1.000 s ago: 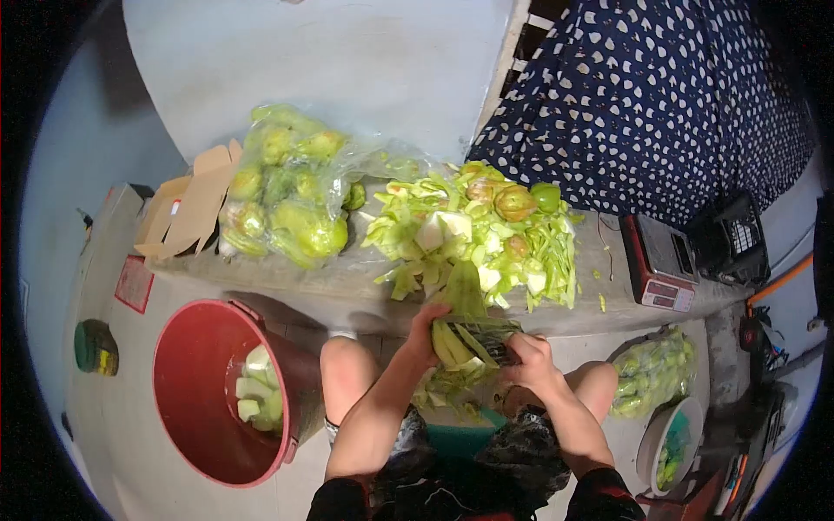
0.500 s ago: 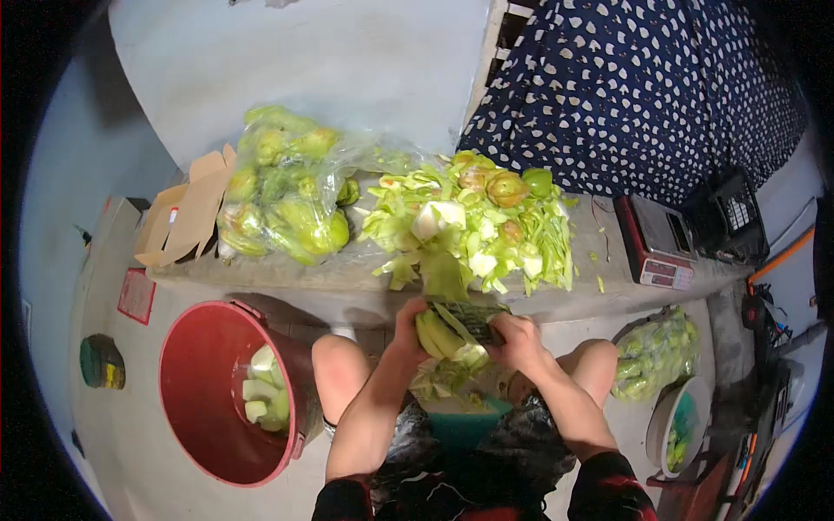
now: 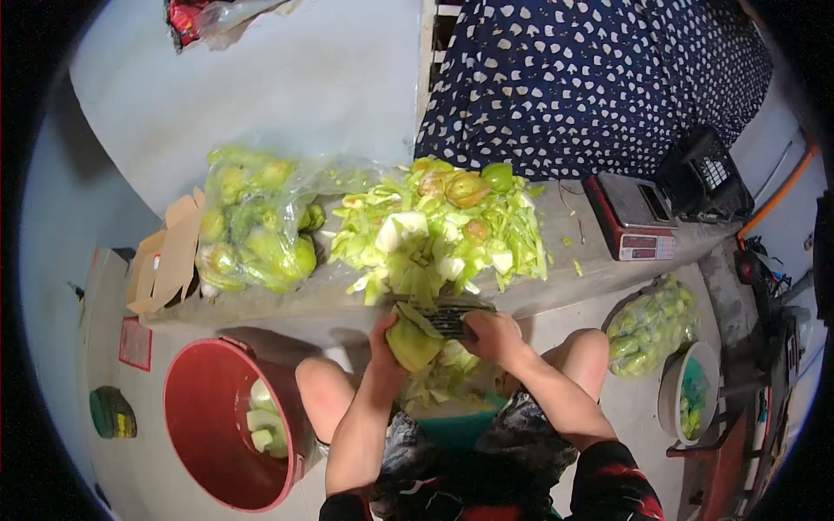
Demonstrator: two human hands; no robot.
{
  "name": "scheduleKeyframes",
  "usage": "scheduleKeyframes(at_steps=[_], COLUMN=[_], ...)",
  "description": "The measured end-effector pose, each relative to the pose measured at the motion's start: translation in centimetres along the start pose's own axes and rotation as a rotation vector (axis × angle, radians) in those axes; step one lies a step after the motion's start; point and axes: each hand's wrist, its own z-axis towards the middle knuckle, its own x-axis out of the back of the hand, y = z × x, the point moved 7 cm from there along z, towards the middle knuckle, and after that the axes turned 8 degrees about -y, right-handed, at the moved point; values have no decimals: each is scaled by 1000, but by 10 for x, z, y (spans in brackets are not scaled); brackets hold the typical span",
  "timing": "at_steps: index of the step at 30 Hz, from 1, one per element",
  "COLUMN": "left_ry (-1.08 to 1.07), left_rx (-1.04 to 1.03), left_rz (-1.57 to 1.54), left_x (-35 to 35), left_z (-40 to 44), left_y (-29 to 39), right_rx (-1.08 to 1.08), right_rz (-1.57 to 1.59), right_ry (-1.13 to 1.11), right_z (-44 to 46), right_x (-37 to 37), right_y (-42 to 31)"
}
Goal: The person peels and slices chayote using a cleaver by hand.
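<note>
Between the knees, at the clock's centre: a green fruit (image 3: 415, 344) — upper end tilted toward the right hand, a strip of skin standing off its top.
Left hand (image 3: 385, 346): grip curled about the fruit's left side, pinching it firmly.
Right hand (image 3: 492, 338): grip closed round the near end of a flat dark-striped tool (image 3: 447, 321), which lies against the fruit's upper right; its exact kind I cannot tell.
Below the fruit, toward five o'clock: loose peelings (image 3: 449, 375) above a teal container (image 3: 456, 431), partly hidden by the legs.
Twelve o'clock: heaped peelings (image 3: 486, 243) on the concrete counter (image 3: 565, 282), whole fruits (image 3: 467, 188) resting on top.
Ten o'clock: a clear bag of green produce (image 3: 252, 234), a cardboard box (image 3: 178, 247) just beside it.
Two o'clock: a red scale (image 3: 627, 217) — black crate (image 3: 705, 187) beyond.
Three o'clock, floor: another filled bag (image 3: 653, 330), a pale bowl (image 3: 667, 402) near it.
Eight o'clock: a red bucket (image 3: 217, 425) containing pale pieces (image 3: 268, 421).
</note>
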Motion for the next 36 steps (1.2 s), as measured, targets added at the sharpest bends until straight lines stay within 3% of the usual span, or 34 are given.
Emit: scheduleKeyframes(at_steps=[2,5,7,11,13,16,18,21,23,26,28,31,33,36], left_ry=[117,54,64,121,158,-6,116,-47,-29,-43,-129,-93,204,252], left_rx=[-39,38,52,47,39,52,8,65,38,48,36,-72,-125,-161], left_rz=[-7,-13,-46,19,27,19,47,-29,5,7,-5,4,-145,-144], left_x=[10,15,19,16,12,-8,-4,-10,-21,-14,-19,-18,2,23], left_z=[-7,-11,-11,-9,-6,3,4,8,11,1,12,10,5,5], left_y=[0,-7,-10,-9,-5,-2,-4,2,5,0,10,14,15,13], right_rx=[32,6,-73,-74,-57,63,12,1,13,-357,-409,-363,-297,-140], right_rz=[9,-52,-57,-23,-52,-33,-16,-4,1,-33,28,4,18,39], right_ry=[15,-22,-183,-197,-130,-28,29,108,106,16,118,108,87,76], right_z=[-4,-8,-11,-12,-7,-5,2,10,17,23,23,18,13,7], right_x=[4,12,3,-4,-4,-2,-2,8,6,1,18,21,16,13], right_y=[-1,-7,1,12,15,15,22,20,29,73,76,64,56,35])
